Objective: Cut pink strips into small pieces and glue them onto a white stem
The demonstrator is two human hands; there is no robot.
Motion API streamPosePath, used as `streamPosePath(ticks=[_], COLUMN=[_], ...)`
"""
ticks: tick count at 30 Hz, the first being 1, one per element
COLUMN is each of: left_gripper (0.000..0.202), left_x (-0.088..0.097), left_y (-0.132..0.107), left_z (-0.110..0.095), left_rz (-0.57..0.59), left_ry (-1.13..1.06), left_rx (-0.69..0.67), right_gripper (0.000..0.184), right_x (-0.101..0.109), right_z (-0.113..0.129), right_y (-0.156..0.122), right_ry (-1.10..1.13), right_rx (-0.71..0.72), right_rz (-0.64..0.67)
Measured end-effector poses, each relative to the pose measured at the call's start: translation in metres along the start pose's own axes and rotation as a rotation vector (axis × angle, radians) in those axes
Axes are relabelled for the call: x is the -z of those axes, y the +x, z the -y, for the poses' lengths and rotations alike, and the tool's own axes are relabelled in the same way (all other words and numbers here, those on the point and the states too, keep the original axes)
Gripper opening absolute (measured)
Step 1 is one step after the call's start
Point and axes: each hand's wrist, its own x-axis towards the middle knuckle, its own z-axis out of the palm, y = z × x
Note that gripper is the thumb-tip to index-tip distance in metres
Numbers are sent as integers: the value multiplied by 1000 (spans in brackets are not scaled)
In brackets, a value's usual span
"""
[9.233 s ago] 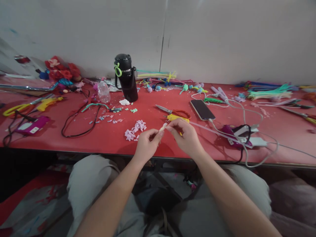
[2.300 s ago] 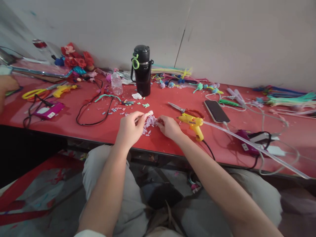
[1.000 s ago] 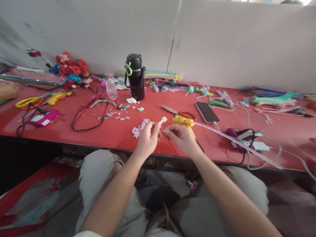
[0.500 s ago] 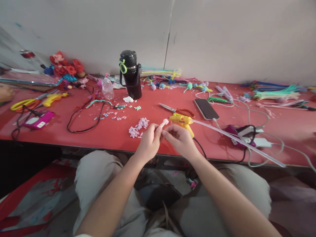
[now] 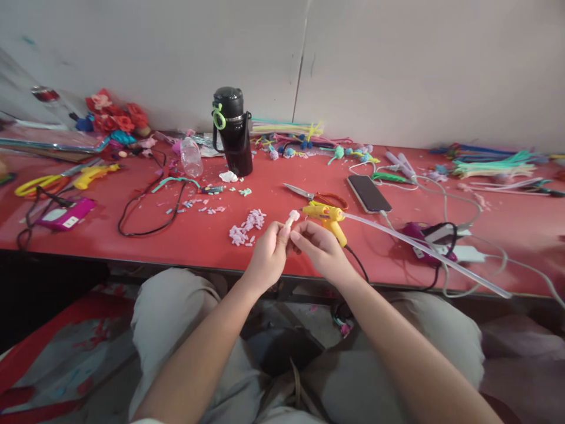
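Observation:
Between the thumb and fingers of my left hand (image 5: 270,252) is a small pale stick with a pinkish knob on top (image 5: 293,218), held upright over the table's front edge. My right hand (image 5: 322,247) is closed in a pinch right against the left thumb; whatever its fingertips hold is hidden. A yellow glue gun (image 5: 324,215) lies just beyond my right hand, a long clear glue stick (image 5: 424,250) sticking out of its back. Left of my hands is a loose pile of short lilac fuzzy pieces (image 5: 247,227). Orange-handled scissors (image 5: 315,195) lie open behind the glue gun.
On the red table (image 5: 198,247) stand a black flask (image 5: 237,141) and a clear plastic cup (image 5: 191,158). A phone (image 5: 369,194) and a purple power strip (image 5: 417,238) with cables lie right. Pipe cleaners (image 5: 497,165) lie at the back right, a second yellow glue gun (image 5: 95,175) left.
The pale stick has tilted slightly more upright and shifted a little left in my left hand. Both hands otherwise keep nearly the same place and grip.

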Motion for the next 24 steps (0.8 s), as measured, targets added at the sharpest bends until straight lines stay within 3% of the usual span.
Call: streamPosePath(ticks=[9,13,18,24], left_gripper=[42,43,40,37], left_x=[-2,1,12,19], left_y=[1,4,8,8], left_z=[1,-1,0,-3], left_rz=[33,0,-73,-49], left_ry=[-99,-111,43,176], left_rx=[21,15,-45,-100], right_gripper=[38,37,35,26], right_x=[10,8,10,20], right_z=[-5,-5,5,6], right_y=[0,0,1,0], right_ry=[10,-77,-163,-192], right_rx=[-49,-16,34,98], right_rz=[83,-35,-195,-241])
